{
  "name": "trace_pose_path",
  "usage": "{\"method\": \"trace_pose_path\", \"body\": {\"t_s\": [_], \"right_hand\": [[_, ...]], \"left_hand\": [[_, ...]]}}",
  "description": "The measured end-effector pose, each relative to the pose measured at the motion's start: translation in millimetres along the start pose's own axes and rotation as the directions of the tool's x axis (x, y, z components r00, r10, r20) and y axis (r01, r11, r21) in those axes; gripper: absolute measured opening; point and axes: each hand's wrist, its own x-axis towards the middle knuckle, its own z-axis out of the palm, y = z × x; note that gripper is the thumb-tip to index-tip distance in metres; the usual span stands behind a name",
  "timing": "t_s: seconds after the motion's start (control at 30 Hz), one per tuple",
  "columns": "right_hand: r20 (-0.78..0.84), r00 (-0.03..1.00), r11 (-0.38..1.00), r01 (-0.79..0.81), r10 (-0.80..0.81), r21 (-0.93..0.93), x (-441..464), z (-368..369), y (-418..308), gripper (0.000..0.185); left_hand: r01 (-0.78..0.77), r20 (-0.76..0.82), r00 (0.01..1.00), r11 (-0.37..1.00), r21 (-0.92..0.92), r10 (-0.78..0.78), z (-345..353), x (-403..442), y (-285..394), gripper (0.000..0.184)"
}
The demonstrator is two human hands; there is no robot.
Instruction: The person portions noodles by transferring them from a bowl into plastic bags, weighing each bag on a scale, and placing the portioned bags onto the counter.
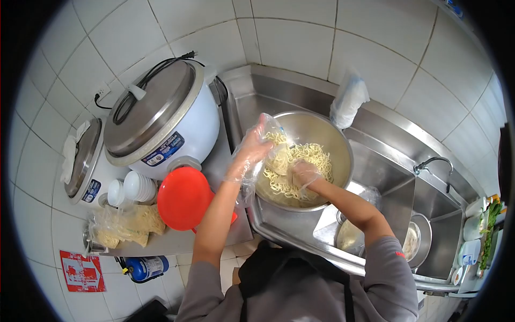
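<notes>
Right hand (304,174) deep among noodles (316,157), fingers mostly hidden; cannot tell grip. Left hand (253,146) partly curled over bowl's left rim, clear plastic (247,189) around it; cannot tell whether it grips anything. Noodles inside steel bowl (337,138), at left end of metal sink (383,166). Farther left, on table (218,165): red bowl (182,198), large rice cooker (199,131).
</notes>
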Motion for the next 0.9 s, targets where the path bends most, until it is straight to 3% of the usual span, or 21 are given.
{"method": "trace_pose_path", "body": {"t_s": [0.1,0.17,0.23,0.33,0.4,0.43,0.5,0.57,0.6,0.67,0.7,0.77,0.8,0.9], "right_hand": [[0.131,0.987,0.992,-0.106,0.096,0.074,12,-7,2,0.025],[0.05,0.996,0.992,-0.075,0.071,0.097,2,-14,-6,0.024],[0.07,0.994,0.993,-0.088,0.082,0.081,1,-18,-15,0.024],[0.188,0.96,0.97,-0.228,0.209,0.087,19,-17,-24,0.026],[0.199,0.973,0.985,-0.141,0.12,0.095,38,-20,9,0.025],[0.113,0.993,0.993,0.016,-0.029,0.114,43,-28,40,0.024],[-0.033,0.992,0.879,0.124,-0.123,0.46,53,-70,82,0.02],[0.063,0.996,0.997,0.069,-0.071,0.029,34,-205,42,0.016],[0.014,0.997,0.969,-0.081,0.08,0.234,29,-238,38,0.017],[-0.103,0.99,0.762,-0.004,0.093,0.648,11,-297,27,0.023],[-0.224,0.975,0.831,0.117,0.01,0.544,14,-320,28,0.025],[-0.334,0.943,0.819,0.195,-0.004,0.54,18,-367,20,0.027],[-0.328,0.942,0.741,0.167,0.076,0.651,16,-390,7,0.028],[-0.509,0.859,0.773,0.283,0.06,0.568,18,-432,-25,0.029]], "left_hand": [[0.03,-0.001,1.0,0.999,-0.02,-0.03,1,-5,4,0.076],[0.021,-0.023,0.999,0.999,-0.045,-0.022,2,-6,9,0.075],[0.011,-0.046,0.999,0.999,-0.05,-0.013,3,-5,13,0.075],[-0.026,-0.06,0.998,0.998,0.059,0.029,-7,-1,13,0.077],[-0.068,-0.103,0.992,0.995,0.068,0.075,-17,-5,12,0.076],[-0.091,-0.123,0.987,0.994,0.067,0.099,-20,-7,11,0.076],[-0.045,-0.11,0.993,0.998,0.036,0.049,-24,-15,25,0.074],[-0.065,-0.106,0.992,0.997,0.052,0.07,-25,-14,29,0.073],[-0.101,-0.11,0.988,0.991,0.087,0.11,-26,-11,24,0.073],[-0.125,-0.101,0.985,0.984,0.128,0.139,-28,-9,26,0.072],[-0.114,-0.087,0.988,0.984,0.133,0.126,-28,-9,32,0.072],[-0.08,-0.05,0.995,0.989,0.122,0.087,-28,-7,35,0.071],[-0.057,-0.027,0.998,0.993,0.107,0.061,-27,-4,32,0.071],[0.021,0.057,0.998,0.999,0.048,-0.024,-21,-1,28,0.071]]}}
